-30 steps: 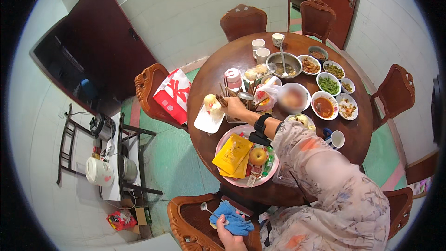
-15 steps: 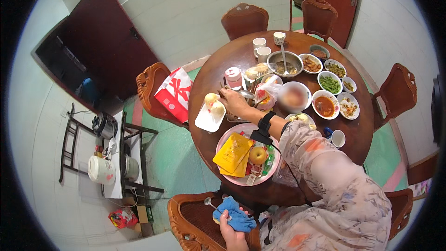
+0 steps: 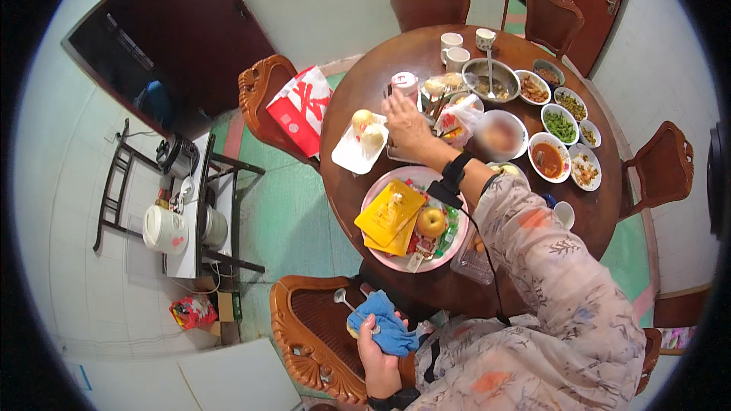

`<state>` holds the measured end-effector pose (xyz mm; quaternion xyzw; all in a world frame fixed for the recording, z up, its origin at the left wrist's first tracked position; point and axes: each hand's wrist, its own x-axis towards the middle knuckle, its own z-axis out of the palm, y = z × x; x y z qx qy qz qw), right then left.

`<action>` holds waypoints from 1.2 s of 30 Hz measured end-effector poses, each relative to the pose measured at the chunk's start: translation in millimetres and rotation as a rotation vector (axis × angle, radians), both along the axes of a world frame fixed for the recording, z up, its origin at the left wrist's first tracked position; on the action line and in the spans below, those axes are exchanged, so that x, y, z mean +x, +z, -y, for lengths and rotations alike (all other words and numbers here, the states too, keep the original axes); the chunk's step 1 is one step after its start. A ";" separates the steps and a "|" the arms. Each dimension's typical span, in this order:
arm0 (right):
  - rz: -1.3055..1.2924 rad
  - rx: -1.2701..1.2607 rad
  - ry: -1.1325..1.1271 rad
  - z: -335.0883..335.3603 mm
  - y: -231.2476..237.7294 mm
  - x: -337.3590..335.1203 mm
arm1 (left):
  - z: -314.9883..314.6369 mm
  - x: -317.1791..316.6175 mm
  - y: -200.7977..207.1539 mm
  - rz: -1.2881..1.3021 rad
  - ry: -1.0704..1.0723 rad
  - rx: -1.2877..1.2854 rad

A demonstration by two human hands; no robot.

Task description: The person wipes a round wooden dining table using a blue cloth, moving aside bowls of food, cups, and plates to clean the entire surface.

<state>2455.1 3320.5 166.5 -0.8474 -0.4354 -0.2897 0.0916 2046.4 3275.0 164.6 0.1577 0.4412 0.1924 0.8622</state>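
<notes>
My left hand (image 3: 381, 361) is low in front, beside a carved chair. Its fingers are closed on a blue cloth (image 3: 390, 325) and a long-handled metal spoon (image 3: 352, 305), whose bowl sticks out to the left. Over the round table, my right hand (image 3: 407, 128) reaches forward near a pink-lidded jar (image 3: 404, 84). Its fingers are smeared, and dark stick ends show by the fingertips; whether it grips them I cannot make out. Left of that hand, a white tray (image 3: 352, 154) bears pale round fruit (image 3: 364, 123). Part of a utensil holder is hidden behind the hand.
A pink basin (image 3: 373, 256) with yellow packets and an apple (image 3: 432, 222) lies under my right forearm. Several bowls of food surround a steel pot (image 3: 504, 74) with a ladle. Mugs stand at the back. A red-and-white bag (image 3: 298, 116) rests on the left chair.
My right hand has lifted from the utensils toward the pink-lidded jar, its fingers now pointing up. My left hand keeps the cloth and spoon. The whole view has shifted slightly.
</notes>
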 end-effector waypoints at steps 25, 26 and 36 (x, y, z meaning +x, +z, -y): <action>-2.197 0.341 0.424 155.6 53.3 -163.3 | 23.5 24.0 24.9 0.181 -0.724 0.191; -2.075 0.477 0.378 162.1 69.2 -153.7 | 22.8 24.3 26.0 0.190 -0.724 0.181; -0.848 0.927 0.095 103.4 18.8 -62.8 | 23.7 23.3 8.6 0.121 -0.626 0.105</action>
